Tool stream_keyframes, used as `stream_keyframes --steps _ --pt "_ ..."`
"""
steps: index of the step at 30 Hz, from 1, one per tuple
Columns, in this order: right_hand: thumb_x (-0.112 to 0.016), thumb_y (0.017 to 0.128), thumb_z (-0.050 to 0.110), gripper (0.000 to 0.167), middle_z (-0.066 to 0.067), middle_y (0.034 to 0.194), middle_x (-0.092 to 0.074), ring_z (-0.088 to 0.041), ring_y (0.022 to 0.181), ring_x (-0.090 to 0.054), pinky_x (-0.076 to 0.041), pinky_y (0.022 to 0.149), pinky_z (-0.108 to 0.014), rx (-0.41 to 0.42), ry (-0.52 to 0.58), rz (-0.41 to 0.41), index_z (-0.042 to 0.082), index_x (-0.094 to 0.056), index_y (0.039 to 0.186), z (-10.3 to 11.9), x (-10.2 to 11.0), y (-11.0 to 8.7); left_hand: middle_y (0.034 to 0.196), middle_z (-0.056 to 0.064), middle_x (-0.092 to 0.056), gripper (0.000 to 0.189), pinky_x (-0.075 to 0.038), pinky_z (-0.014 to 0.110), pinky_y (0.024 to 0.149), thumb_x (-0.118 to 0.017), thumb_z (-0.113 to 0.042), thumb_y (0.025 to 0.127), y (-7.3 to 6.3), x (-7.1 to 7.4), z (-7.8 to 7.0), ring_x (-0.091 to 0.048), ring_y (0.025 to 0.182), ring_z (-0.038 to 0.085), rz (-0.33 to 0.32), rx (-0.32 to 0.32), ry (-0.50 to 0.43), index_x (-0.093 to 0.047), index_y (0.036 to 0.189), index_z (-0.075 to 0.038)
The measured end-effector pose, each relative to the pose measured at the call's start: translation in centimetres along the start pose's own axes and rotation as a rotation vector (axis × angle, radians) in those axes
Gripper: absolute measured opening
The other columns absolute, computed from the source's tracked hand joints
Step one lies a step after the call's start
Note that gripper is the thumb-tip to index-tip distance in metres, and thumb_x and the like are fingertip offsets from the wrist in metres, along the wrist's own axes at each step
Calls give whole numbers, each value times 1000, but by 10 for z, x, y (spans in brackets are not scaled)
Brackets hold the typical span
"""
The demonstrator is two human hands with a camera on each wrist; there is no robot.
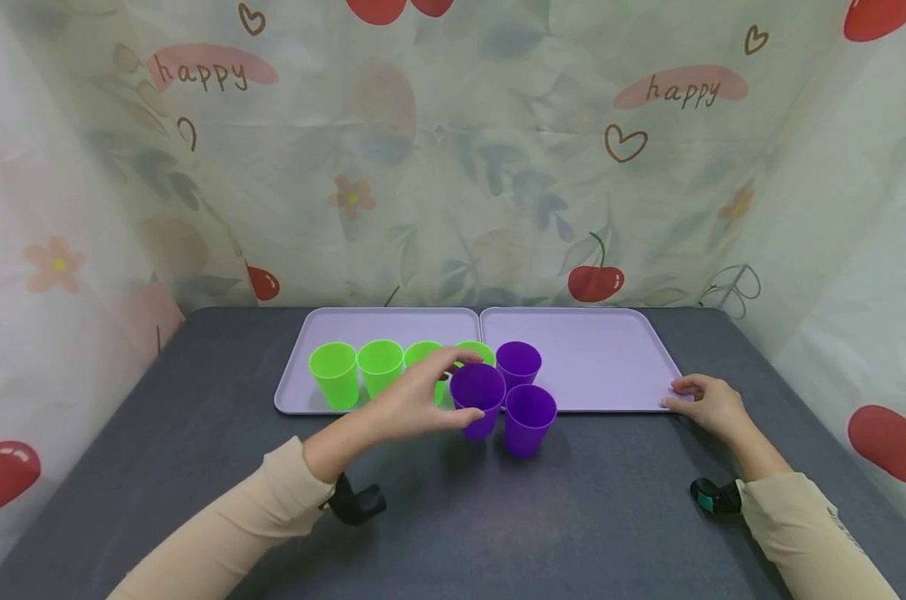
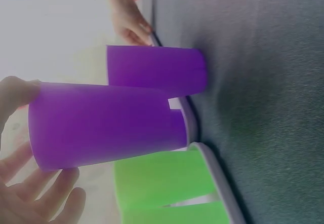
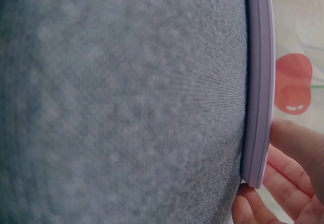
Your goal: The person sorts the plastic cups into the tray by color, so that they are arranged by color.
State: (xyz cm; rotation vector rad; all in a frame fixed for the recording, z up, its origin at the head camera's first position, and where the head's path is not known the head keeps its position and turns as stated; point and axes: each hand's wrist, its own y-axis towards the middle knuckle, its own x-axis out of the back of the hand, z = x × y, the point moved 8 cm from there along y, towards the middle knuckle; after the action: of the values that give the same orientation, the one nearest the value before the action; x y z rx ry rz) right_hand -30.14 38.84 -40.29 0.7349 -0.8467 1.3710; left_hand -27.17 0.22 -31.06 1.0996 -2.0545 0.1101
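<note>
My left hand point(image 1: 415, 400) holds a purple cup point(image 1: 473, 398) by its rim, thumb on one side and fingers on the other. In the left wrist view this upright cup point(image 2: 101, 122) hangs off the table. Beside it, a second purple cup point(image 1: 529, 427) stands on the dark table just in front of the trays. A third purple cup point(image 1: 518, 360) is on the right lilac tray point(image 1: 595, 358), near its left end. My right hand point(image 1: 711, 407) grips that tray's near right corner, and the right wrist view shows the thumb on the tray's rim point(image 3: 260, 82).
Several green cups point(image 1: 336, 375) stand in a row on the left lilac tray point(image 1: 392, 321), partly hidden by my left hand. The two trays meet edge to edge on the dark table point(image 1: 573, 517). A printed curtain point(image 1: 437, 167) hangs behind and at both sides.
</note>
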Motion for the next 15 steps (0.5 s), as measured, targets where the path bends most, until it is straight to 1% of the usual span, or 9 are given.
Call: stream_keyframes --steps 6,11,15 --pt "-66 86 29 50 -31 117 -58 -44 103 -54 -44 83 -53 0 -1 -1 -10 -55 115 0 -1 0 121 4 -59 59 -45 36 95 -75 -20 76 2 6 -6 -55 107 18 -20 -14 -5 -49 129 -11" --pt "-66 85 28 49 -31 117 -58 -44 103 -54 -44 83 -53 -2 -1 0 -10 -55 115 0 -1 -1 122 6 -59 58 -47 37 94 -76 -19 75 3 11 -12 -56 106 20 -50 -48 8 -50 126 -7" --pt "-65 86 28 50 -31 118 -58 -44 103 -54 -44 84 -53 -4 2 6 -10 -55 115 1 -1 -2 123 7 -58 58 -47 39 95 -76 -19 75 5 15 -16 -56 108 21 -72 -60 12 -51 125 -6"
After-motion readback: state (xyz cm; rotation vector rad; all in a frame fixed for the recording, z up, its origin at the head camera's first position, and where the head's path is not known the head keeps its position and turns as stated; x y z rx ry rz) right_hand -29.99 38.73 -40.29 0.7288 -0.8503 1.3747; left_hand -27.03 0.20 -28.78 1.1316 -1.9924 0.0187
